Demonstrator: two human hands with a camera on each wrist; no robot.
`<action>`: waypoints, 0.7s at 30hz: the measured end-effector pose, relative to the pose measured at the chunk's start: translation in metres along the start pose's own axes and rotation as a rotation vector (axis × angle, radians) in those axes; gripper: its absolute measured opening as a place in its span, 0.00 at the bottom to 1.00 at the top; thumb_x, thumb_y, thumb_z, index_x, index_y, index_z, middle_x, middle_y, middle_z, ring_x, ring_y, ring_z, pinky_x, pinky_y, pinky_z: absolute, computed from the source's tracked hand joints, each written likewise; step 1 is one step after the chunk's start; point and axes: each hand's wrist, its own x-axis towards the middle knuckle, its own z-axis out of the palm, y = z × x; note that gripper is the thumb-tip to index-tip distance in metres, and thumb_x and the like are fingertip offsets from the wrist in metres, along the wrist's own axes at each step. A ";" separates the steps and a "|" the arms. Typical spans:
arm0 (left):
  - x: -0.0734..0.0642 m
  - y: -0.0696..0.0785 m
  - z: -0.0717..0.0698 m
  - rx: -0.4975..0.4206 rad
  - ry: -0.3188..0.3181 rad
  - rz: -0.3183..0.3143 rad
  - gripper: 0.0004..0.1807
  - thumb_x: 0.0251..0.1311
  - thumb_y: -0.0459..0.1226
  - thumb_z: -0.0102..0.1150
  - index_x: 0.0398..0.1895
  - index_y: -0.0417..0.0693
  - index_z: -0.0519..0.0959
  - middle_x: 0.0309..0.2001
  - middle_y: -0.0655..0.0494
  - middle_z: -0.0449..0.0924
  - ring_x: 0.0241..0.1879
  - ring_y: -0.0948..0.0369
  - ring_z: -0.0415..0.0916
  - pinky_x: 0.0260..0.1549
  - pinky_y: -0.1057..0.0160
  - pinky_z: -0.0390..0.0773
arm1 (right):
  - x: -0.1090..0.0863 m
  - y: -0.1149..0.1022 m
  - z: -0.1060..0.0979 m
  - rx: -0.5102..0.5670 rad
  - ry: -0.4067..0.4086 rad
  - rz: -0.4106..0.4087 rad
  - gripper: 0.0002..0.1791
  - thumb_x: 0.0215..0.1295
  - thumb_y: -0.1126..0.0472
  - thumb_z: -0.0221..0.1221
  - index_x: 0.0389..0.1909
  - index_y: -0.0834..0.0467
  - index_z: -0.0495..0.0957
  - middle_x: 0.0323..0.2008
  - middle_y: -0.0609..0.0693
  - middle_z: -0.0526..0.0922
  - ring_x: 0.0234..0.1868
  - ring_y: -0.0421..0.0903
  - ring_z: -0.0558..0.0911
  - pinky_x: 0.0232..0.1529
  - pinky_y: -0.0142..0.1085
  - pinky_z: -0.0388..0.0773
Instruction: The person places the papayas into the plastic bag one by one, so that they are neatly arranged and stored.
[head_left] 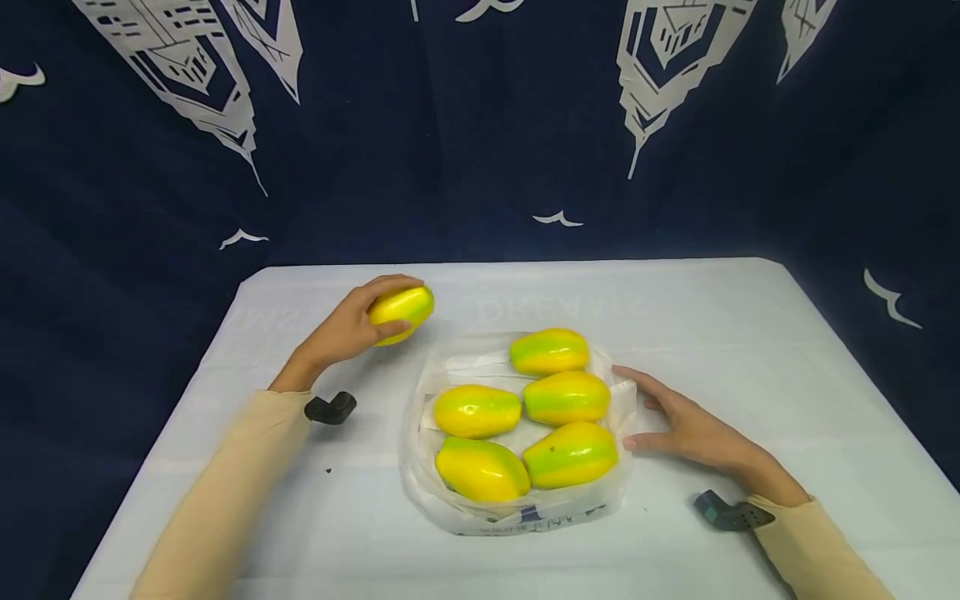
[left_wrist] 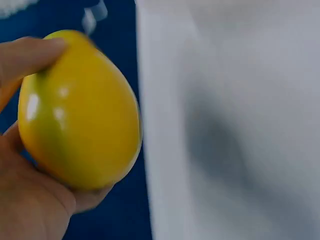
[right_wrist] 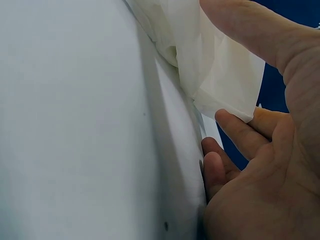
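A yellow-green papaya is gripped by my left hand, held over the table left of the bag. In the left wrist view the thumb and fingers wrap round the papaya, with its shadow on the white cloth. A thin white plastic bag lies spread on the table, and several more papayas rest in it. At the bag's right side, my right hand touches the edge with thumb and fingers spread apart. The right wrist view shows its fingertips against the bag's film.
A white cloth covers the table. Behind it hangs a dark blue curtain with white printed shapes. Black wrist devices sit at the left cuff and the right cuff. A small dark speck lies on the cloth.
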 end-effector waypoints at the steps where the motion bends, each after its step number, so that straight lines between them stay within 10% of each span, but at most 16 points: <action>1: 0.005 0.010 0.008 -0.021 0.005 0.033 0.31 0.62 0.32 0.66 0.70 0.54 0.71 0.71 0.52 0.67 0.64 0.50 0.67 0.64 0.45 0.69 | 0.000 0.000 0.000 -0.001 0.000 -0.001 0.55 0.56 0.46 0.72 0.79 0.43 0.50 0.79 0.62 0.50 0.74 0.70 0.57 0.68 0.71 0.57; 9: 0.030 0.038 0.069 0.047 -0.194 0.167 0.32 0.66 0.35 0.64 0.72 0.56 0.66 0.69 0.55 0.68 0.65 0.56 0.68 0.66 0.53 0.71 | -0.002 0.002 0.001 0.012 0.003 0.016 0.55 0.56 0.46 0.72 0.80 0.42 0.50 0.79 0.62 0.50 0.74 0.71 0.57 0.68 0.71 0.57; 21: 0.013 0.033 0.068 0.439 -0.288 0.095 0.27 0.71 0.44 0.57 0.72 0.54 0.70 0.75 0.51 0.63 0.76 0.47 0.54 0.74 0.40 0.55 | 0.001 0.003 0.000 0.039 0.009 -0.024 0.52 0.59 0.46 0.70 0.80 0.43 0.50 0.79 0.60 0.50 0.74 0.69 0.59 0.69 0.67 0.59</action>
